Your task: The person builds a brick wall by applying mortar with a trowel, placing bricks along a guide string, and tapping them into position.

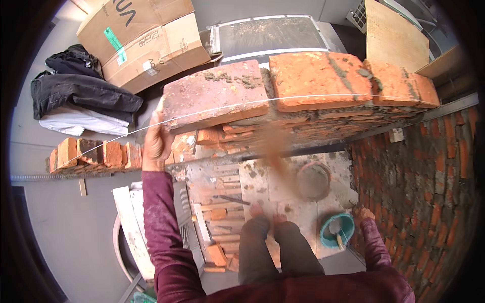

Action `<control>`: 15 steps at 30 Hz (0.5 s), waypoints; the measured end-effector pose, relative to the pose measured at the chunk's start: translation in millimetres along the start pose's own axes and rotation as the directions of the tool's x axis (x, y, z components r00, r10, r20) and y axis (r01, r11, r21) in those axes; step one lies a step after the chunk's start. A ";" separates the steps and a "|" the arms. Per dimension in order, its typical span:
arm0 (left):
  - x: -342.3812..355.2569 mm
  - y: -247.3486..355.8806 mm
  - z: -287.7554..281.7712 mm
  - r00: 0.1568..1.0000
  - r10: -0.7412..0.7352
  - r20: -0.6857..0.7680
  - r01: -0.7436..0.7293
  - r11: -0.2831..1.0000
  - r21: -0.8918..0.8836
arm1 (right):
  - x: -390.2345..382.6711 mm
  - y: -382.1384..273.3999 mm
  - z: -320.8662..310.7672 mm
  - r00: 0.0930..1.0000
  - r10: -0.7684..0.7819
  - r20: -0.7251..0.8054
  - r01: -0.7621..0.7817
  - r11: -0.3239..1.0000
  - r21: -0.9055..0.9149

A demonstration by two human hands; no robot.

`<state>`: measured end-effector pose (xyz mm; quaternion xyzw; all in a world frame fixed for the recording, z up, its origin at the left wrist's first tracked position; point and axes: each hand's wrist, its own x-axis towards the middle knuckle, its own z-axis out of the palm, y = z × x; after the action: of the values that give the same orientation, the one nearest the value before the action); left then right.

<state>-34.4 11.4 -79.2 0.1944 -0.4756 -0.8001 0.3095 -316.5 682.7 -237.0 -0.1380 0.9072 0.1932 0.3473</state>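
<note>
My left hand (155,144) is at the left end of a pale reddish brick (214,96) on top of the brick wall, its fingers against the brick's end. An orange brick (318,83) lies to its right, with a grey mortar joint (268,83) between them. A taut white string (222,105) runs across the bricks' near faces. Low at the right, my right hand (362,214) is closed around what looks like a trowel (348,198), near the right-hand wall. A brown motion-blurred streak (277,159) hangs between wall and floor; I cannot tell what it is.
Below stand a round mortar container (313,182) and a green bucket (337,230) holding a tool. Loose bricks (217,255) lie left of my feet. Beyond the wall are a cardboard box (146,45) and dark clothes (86,93). A rough brick wall (414,202) rises at right.
</note>
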 end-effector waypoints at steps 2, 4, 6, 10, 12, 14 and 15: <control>3.7 -0.5 15.5 0.997 0.001 0.079 0.003 0.999 -0.043 | -66.4 39.5 -22.6 0.993 -0.056 -0.102 0.067 0.992 0.106; 5.1 8.0 31.5 0.997 0.032 0.076 -0.044 0.985 0.165 | -119.4 55.1 -58.0 0.978 -0.100 -0.184 0.145 0.957 0.252; 7.7 17.3 36.6 0.999 -0.045 -0.014 0.046 0.997 0.058 | -177.9 37.9 -112.5 0.968 -0.137 -0.211 0.217 0.881 0.421; 15.3 27.0 54.8 0.990 -0.122 -0.069 0.128 0.987 0.098 | -206.5 21.6 -121.1 0.960 -0.116 -0.254 0.268 0.635 0.724; 17.3 30.3 59.2 0.981 -0.157 -0.112 0.170 0.978 0.124 | -222.6 -2.5 -142.3 0.957 -0.092 -0.275 0.275 0.588 0.761; 17.5 30.2 52.0 0.976 -0.196 -0.093 0.208 0.967 0.144 | -234.1 -19.7 -155.4 0.998 -0.008 -0.067 0.064 0.430 0.900; 18.9 31.8 50.2 0.954 -0.268 -0.132 0.292 0.932 0.216 | -236.2 -28.8 -161.7 0.999 0.020 -0.032 0.021 0.395 0.919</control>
<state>-68.8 19.4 -27.8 0.3352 -0.5174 -0.7639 0.1906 -228.4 612.4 27.7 0.0718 0.8701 -0.3405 0.3491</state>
